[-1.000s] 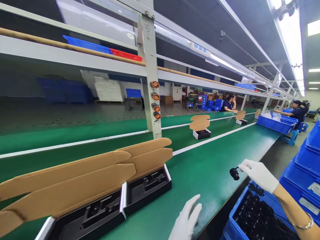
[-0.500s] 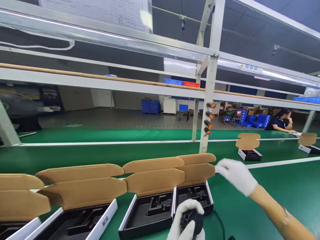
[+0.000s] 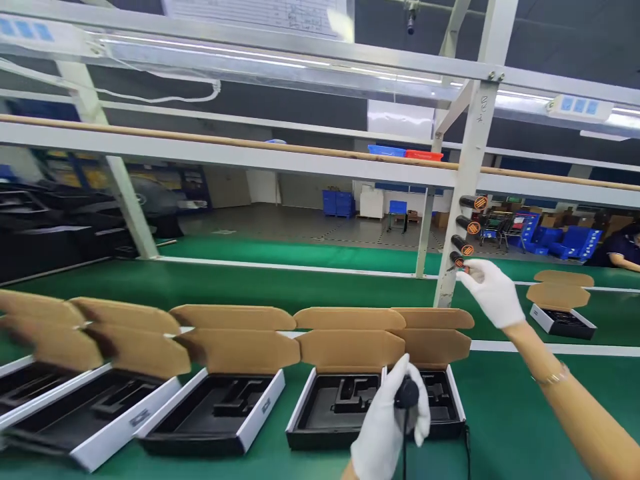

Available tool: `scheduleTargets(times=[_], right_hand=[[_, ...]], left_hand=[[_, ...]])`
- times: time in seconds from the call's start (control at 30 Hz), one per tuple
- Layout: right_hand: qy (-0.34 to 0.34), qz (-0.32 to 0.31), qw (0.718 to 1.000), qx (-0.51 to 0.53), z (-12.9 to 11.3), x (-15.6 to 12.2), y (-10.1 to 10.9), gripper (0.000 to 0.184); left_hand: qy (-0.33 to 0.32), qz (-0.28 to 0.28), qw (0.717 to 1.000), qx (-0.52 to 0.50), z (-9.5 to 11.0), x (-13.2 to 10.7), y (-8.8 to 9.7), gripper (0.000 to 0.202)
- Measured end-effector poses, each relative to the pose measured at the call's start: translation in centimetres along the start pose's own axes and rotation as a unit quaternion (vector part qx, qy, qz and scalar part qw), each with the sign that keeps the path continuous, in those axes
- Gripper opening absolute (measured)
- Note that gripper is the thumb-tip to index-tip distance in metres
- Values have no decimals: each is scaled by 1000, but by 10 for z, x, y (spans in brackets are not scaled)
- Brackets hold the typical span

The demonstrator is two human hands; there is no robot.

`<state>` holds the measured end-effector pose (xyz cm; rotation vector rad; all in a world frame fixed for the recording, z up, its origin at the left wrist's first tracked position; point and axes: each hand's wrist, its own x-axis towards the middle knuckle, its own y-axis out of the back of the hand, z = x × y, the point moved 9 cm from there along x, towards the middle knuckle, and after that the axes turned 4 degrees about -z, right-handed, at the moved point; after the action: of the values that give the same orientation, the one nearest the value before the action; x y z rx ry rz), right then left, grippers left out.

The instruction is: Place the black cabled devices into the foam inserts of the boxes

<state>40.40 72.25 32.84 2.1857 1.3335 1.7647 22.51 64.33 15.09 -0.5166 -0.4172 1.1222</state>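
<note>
My left hand (image 3: 393,417), in a white glove, is closed around a black rounded device (image 3: 407,393) with a thin black cable hanging down. It is in front of two open boxes, and my fingers hide much of the device. My right hand (image 3: 493,290), also gloved, reaches to the white post on the right. Its fingertips are pinched at the lowest of several black cylinders (image 3: 456,259) with orange-marked ends. A small reddish bit shows at the fingertips, too small to name. Nearest my left hand is an open box (image 3: 313,439) with a black moulded insert.
More open cardboard boxes (image 3: 215,445) stand in a row to the left on the green bench (image 3: 270,460). Another open box (image 3: 567,327) is farther right. A white upright post (image 3: 470,147) and a shelf rail (image 3: 240,150) rise behind. A person (image 3: 623,250) sits at far right.
My view has turned left, so the boxes appear farther right. My right hand has moved from beside the box flap up to the lowest cylinder on the post. My left hand still holds the device.
</note>
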Motion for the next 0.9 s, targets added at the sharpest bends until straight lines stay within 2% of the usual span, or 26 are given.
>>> scheduleTargets(times=[0.03,0.07,0.13,0.2,0.23,0.33,0.43,0.5,0.6,0.67,0.7,0.8,0.9], right_hand=[[13,-52,998,32,-16,-16,1,29],[44,-131,988,68,-38,-36,-3,26],[118,-302,938,121,-84,-87,-14,21],[146,-411,892,121,-113,-133,-21,27],[136,-438,883,104,-119,-148,-25,29],[71,-449,889,57,-113,-171,-29,32],[43,-433,898,68,-108,-180,-24,29],[52,-423,901,76,-111,-183,-18,30],[116,-398,910,22,-124,-185,-7,34],[170,-354,919,-35,-133,-182,2,32],[184,-334,923,-46,-137,-180,7,31],[176,-319,931,7,-143,-174,19,32],[179,-298,936,62,-147,-170,35,42]], left_hand=[[17,-1,999,-47,-8,3,-2,49],[37,-4,996,-84,-17,5,-5,48],[87,-19,988,-127,-36,4,-14,52],[91,-39,983,-158,-43,0,-23,52],[76,-46,981,-175,-43,-3,-27,50],[85,-76,967,-228,-48,-15,-41,39],[163,-98,952,-241,-65,-27,-51,48],[163,-87,958,-218,-67,-33,-51,51],[93,3,995,-47,-54,-48,-37,59],[10,70,994,86,-32,-64,-29,67],[-30,84,987,135,-20,-72,-29,70],[-75,33,980,180,-4,-81,-34,73],[-36,-31,986,157,-11,-68,-25,85]])
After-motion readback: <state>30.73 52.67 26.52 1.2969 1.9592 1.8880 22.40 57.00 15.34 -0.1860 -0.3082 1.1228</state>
